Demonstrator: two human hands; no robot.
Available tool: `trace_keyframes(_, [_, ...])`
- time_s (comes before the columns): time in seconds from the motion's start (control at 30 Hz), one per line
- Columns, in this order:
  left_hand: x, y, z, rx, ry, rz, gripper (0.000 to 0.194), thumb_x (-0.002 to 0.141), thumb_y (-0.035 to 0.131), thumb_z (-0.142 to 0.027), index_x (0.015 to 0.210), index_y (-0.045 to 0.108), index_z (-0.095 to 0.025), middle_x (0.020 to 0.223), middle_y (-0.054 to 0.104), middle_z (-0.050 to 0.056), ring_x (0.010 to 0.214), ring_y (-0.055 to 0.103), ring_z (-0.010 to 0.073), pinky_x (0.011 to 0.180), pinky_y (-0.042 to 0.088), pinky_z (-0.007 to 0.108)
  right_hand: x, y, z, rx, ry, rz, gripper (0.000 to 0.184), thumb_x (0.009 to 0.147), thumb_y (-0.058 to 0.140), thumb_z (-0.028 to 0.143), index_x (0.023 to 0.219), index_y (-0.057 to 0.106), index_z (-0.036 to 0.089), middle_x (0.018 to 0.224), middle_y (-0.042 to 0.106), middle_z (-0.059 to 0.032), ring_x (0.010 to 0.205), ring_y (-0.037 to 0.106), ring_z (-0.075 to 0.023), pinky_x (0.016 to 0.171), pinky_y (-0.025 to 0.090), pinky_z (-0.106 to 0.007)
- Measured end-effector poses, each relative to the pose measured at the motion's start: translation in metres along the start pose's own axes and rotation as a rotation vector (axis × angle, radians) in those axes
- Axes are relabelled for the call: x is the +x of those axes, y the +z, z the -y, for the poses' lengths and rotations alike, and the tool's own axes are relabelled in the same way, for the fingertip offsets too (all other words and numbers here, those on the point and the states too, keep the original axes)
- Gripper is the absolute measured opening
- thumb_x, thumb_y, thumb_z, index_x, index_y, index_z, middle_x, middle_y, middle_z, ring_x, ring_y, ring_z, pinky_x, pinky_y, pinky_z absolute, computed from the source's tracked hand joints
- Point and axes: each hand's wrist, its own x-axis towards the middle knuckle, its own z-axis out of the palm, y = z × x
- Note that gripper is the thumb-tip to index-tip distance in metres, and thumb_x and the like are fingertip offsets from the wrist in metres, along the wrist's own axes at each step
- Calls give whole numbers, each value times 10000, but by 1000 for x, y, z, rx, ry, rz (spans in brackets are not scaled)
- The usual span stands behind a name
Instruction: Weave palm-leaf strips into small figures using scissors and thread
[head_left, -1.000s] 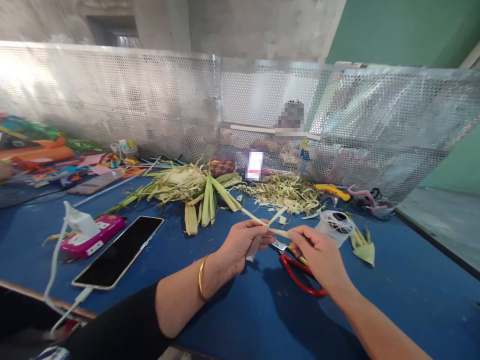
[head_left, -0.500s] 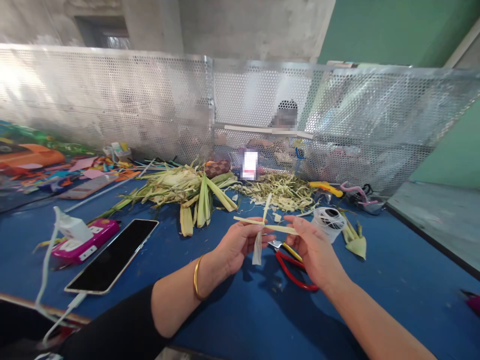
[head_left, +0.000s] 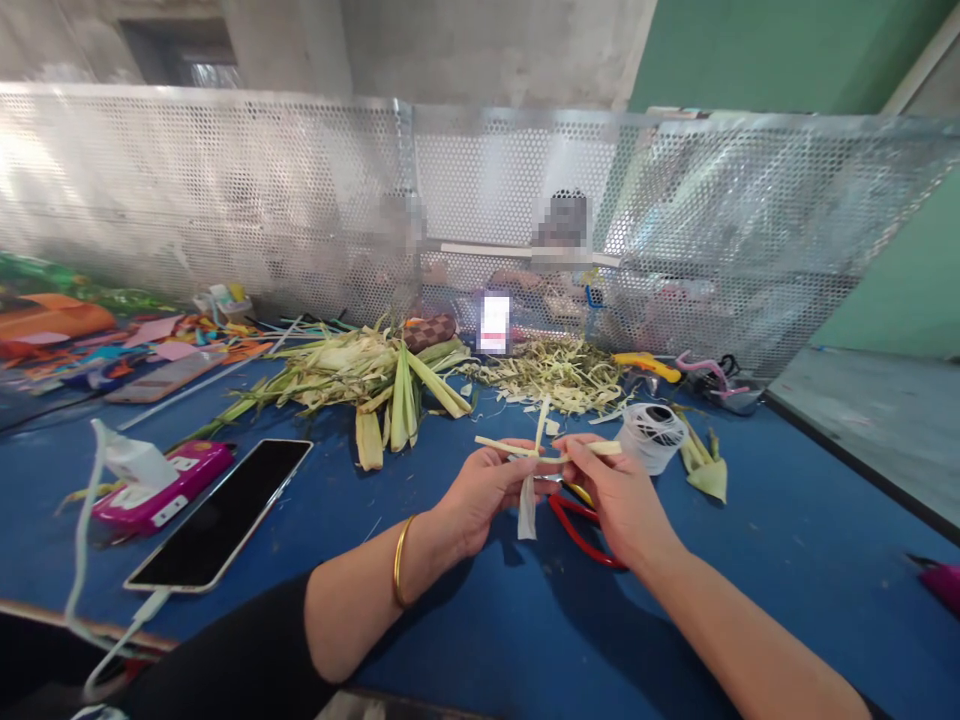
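Two pale corn husk strips cross each other between my hands. My left hand point(head_left: 487, 490) pinches them at the crossing, thumb on top. One husk strip point(head_left: 527, 510) runs upright, its wide end hanging below the thumb and its narrow end pointing away. The other husk strip point(head_left: 607, 448) lies sideways, and my right hand point(head_left: 619, 490) pinches it close to the crossing, with its end sticking out past the fingers. Under my hands lie red-handled scissors point(head_left: 581, 535), partly covered by my fingers. Beyond them is a pile of shredded husk point(head_left: 555, 375).
A bundle of husks point(head_left: 337, 365) lies back left. On the left are a black-screened phone point(head_left: 221, 515) and a magenta power strip point(head_left: 165, 490). A white spool point(head_left: 652, 437) stands right of my right hand. A perforated metal screen point(head_left: 300, 200) borders the table; a person sits behind it.
My right hand has moved left along the sideways strip, closer to the crossing, and its fingers have closed more tightly. My left hand keeps its pinch. The view has shifted slightly.
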Motion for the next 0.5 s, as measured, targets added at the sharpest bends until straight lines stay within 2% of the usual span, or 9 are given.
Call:
trace_keyframes(0.1, [-1,-1,-3,167,-16,-25,390,733,729,-386,1015,627,-136,873,730,112,683,688,171,616,503,243,4,-5,3,-174,-128,-67,306,709,700,470,777,693,172,602,603,4,585,565,-145,583,479,-284])
trace_keyframes(0.17, [0,-4,-7,238,53,-185,393,789,646,-456,1019,625,-137,900,720,108,686,670,158,570,474,223,7,-10,10,-273,-216,-115,278,734,673,442,823,691,179,606,606,10,582,570,-145,596,479,-286])
trace_keyframes(0.23, [2,-6,-10,309,181,-354,340,825,595,-423,1013,630,-142,937,707,93,735,646,143,569,451,200,8,-13,17,-343,-271,-113,258,736,665,416,846,685,183,606,599,17,552,556,-136,574,473,-282])
trace_keyframes(0.27, [2,-7,-11,359,240,-389,296,824,596,-375,1006,641,-146,943,703,81,761,632,137,588,448,194,8,-14,20,-366,-278,-82,252,732,666,408,848,682,184,611,601,18,539,551,-133,564,472,-280])
trace_keyframes(0.3, [2,-7,-11,414,286,-372,252,815,604,-322,990,659,-150,941,701,70,786,622,135,623,451,192,7,-14,23,-383,-268,-32,250,728,669,405,844,679,184,613,604,18,530,551,-130,557,474,-279])
trace_keyframes(0.33, [2,-7,-10,465,311,-306,214,800,614,-275,963,681,-153,930,703,59,810,616,136,672,456,195,6,-14,24,-393,-247,37,251,728,669,406,841,678,183,611,607,17,525,553,-129,556,477,-280])
trace_keyframes(0.43, [1,-5,-8,551,317,41,151,787,619,-249,854,723,-162,880,713,42,863,616,156,815,452,228,2,-11,25,-371,-189,237,258,738,665,425,817,679,180,604,621,12,529,572,-131,561,490,-281])
trace_keyframes(0.5, [-1,-4,-7,603,344,213,146,769,651,-291,767,723,-164,869,709,43,899,611,176,857,438,245,1,-10,23,-340,-203,298,269,747,664,445,778,680,179,602,632,5,536,582,-133,565,495,-282])
